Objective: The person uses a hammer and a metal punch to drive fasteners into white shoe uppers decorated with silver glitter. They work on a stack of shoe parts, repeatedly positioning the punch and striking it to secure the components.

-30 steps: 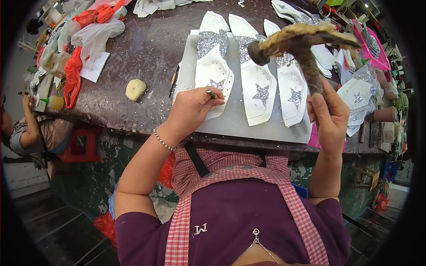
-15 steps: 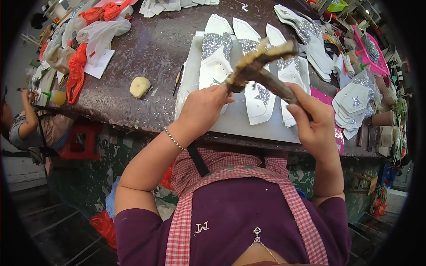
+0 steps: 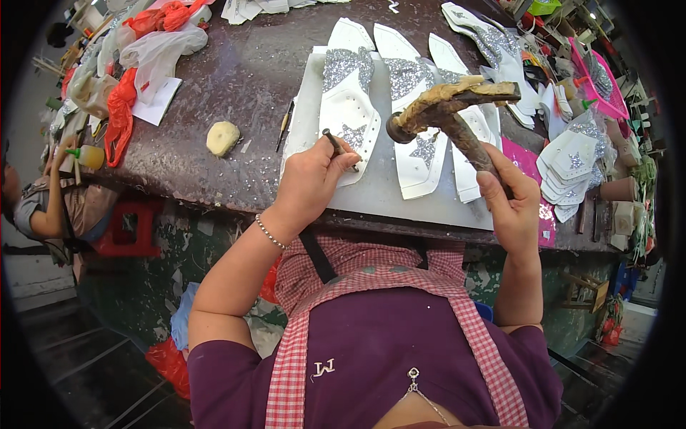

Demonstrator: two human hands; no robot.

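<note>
My left hand (image 3: 312,176) is closed round a thin metal punch (image 3: 331,139), tilted, its lower end by the near edge of a white piece. That white shoe-upper piece (image 3: 341,107) has a silver glitter band, a glitter star and small holes along its edge. My right hand (image 3: 511,198) grips the handle of a worn hammer (image 3: 457,100), its head wrapped in ragged yellowish material. The hammer is raised, with its round face toward the punch but apart from it. Two more such pieces (image 3: 418,161) lie alongside on a pale board (image 3: 393,209), partly hidden behind the hammer.
A round yellowish lump (image 3: 223,139) and a thin pen-like tool (image 3: 285,127) lie left of the board. Stacked glitter pieces (image 3: 568,168) and a pink basket (image 3: 604,86) are at the right. Plastic bags (image 3: 161,53) sit at the left. Another person (image 3: 61,196) works at far left.
The hammer has lifted away from the punch, up and to the right. My left hand has shifted slightly left and nearer, and the punch now shows.
</note>
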